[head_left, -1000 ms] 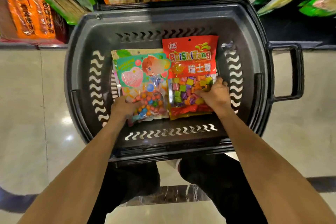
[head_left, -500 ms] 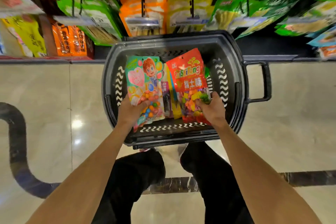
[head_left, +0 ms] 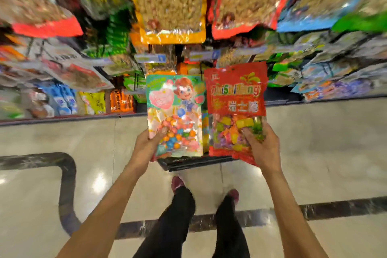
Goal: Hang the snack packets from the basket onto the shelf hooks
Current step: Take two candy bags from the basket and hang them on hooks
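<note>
My left hand (head_left: 146,145) grips the lower left corner of a green and pink candy packet (head_left: 173,111) with a cartoon child on it. My right hand (head_left: 261,148) grips the lower right part of a red candy packet (head_left: 235,98) full of coloured cubes. Both packets are held upright, side by side, in front of the shelf. The black basket (head_left: 194,163) stands on the floor and is mostly hidden behind the packets; only its near rim shows. Blurred snack bags hang on the shelf hooks (head_left: 150,57) above and behind.
Rows of hanging snack bags (head_left: 171,2) fill the shelf across the top. Lower shelf boxes and bags (head_left: 92,102) sit at the left. Polished tiled floor (head_left: 62,142) with a dark inlaid line lies below. My legs and red shoes (head_left: 178,182) stand just behind the basket.
Both hands lifted the two packets up out of the basket to shelf height. My view tilted upward, so more of the shelf shows and the basket dropped behind the packets.
</note>
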{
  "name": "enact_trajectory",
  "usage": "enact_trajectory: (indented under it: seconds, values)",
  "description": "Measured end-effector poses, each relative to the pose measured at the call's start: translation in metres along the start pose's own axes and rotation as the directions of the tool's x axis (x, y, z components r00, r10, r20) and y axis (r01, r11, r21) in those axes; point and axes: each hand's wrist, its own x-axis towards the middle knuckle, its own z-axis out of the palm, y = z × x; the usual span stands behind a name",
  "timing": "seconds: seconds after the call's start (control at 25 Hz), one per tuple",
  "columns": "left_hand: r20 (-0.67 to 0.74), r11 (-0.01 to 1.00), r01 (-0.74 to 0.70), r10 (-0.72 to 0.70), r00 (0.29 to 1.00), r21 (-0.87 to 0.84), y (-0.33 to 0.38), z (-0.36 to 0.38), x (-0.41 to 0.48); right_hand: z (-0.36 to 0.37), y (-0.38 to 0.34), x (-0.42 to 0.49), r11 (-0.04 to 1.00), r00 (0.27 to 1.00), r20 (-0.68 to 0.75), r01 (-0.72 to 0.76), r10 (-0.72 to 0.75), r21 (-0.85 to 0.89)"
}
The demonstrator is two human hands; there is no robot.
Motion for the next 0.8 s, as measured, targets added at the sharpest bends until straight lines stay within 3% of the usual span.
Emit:
enact_trajectory:
  seconds: [0.28, 0.56, 0.8]
  values:
    - [0.07, 0.979, -0.187, 0.193, 0.979, -0.077, 0.084, 0.044, -0.129, -0.145, -0.062, -0.084, 0.967, 0.996, -0.026, 0.094, -0.09, 0.236]
    - [0.206, 0.947, -0.312, 0.321, 0.924, -0.078, 0.103, 0.16, -0.228, -0.308, -0.027, -0.148, 0.936, 0.985, -0.163, 0.109, -0.056, 0.334]
    - [0.368, 0.917, -0.396, 0.386, 0.846, -0.052, 0.097, 0.258, -0.271, -0.4, 0.011, -0.184, 0.89, 0.972, -0.231, 0.147, -0.048, 0.432]
